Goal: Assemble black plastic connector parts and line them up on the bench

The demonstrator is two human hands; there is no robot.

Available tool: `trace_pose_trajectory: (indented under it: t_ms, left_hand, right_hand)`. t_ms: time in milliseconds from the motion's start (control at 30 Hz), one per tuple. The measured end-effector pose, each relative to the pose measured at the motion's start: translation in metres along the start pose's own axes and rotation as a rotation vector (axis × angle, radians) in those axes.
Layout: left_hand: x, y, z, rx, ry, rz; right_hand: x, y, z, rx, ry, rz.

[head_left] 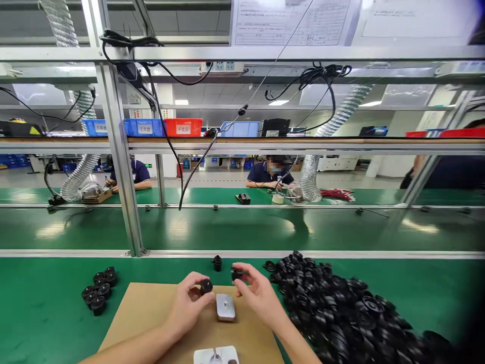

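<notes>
My left hand [189,303] grips a small round black plastic part [206,286] between thumb and fingers. In my right hand [257,293] is another black plastic part [237,273], pinched at the fingertips and partly hidden by them. Both hands are raised over a brown cardboard sheet [151,308]. Between and just below them sits a silver metal block [226,307] with a small feature on top. A white fixture [200,356] lies at the bottom edge, cut off by the frame. One black part [217,263] stands upright behind the hands.
A large heap of black plastic parts [333,308] covers the bench on the right. Several black parts [99,290] are grouped at left. A metal post [123,151] rises at the bench's back edge. Two co-workers [269,174] sit across the line; another person is at far right.
</notes>
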State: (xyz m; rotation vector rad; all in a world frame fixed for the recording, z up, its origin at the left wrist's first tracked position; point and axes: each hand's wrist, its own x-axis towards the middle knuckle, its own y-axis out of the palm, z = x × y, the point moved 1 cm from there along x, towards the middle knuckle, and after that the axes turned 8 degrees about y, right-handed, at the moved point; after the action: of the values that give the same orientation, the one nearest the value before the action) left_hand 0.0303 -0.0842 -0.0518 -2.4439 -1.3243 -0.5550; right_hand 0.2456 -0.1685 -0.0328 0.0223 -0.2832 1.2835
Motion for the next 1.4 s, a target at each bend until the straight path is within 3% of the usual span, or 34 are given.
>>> trace_pose_trajectory:
  t_ms: [133,300,400,767,967,1067,1267,1400]
  left_hand:
    - [-0.01,-0.005,0.008,-0.029,0.016,0.037]
    - [-0.011,-0.01,0.016,-0.108,-0.037,0.036]
    - [-0.011,-0.007,0.019,-0.149,-0.092,0.029]
    - [-0.013,-0.005,0.008,-0.074,0.029,0.133]
    - [-0.013,-0.005,0.012,-0.045,0.062,0.158]
    - [-0.014,-0.004,0.013,-0.056,0.06,0.169]
    - [-0.013,0.001,0.013,-0.112,0.026,0.175]
    - [-0.01,0.006,0.046,-0.2,-0.027,0.148]
  right_hand:
    - [-0.014,0.021,0.005,-0.043,-0.002,0.086]
    - [-0.022,0.032,0.011,-0.279,-0.135,0.025]
    - [-0.023,0.033,0.012,-0.342,-0.221,0.048]
    - [-0.025,0.038,0.014,-0.338,-0.238,0.144]
    - [-0.022,0.033,0.017,-0.397,-0.371,0.206]
    - [-0.021,0.03,0.022,-0.445,-0.368,0.228]
    - [-0.023,0.033,0.019,-0.617,-0.196,0.114]
    - [-0.018,0.028,-0.002,-0.678,-0.28,0.054]
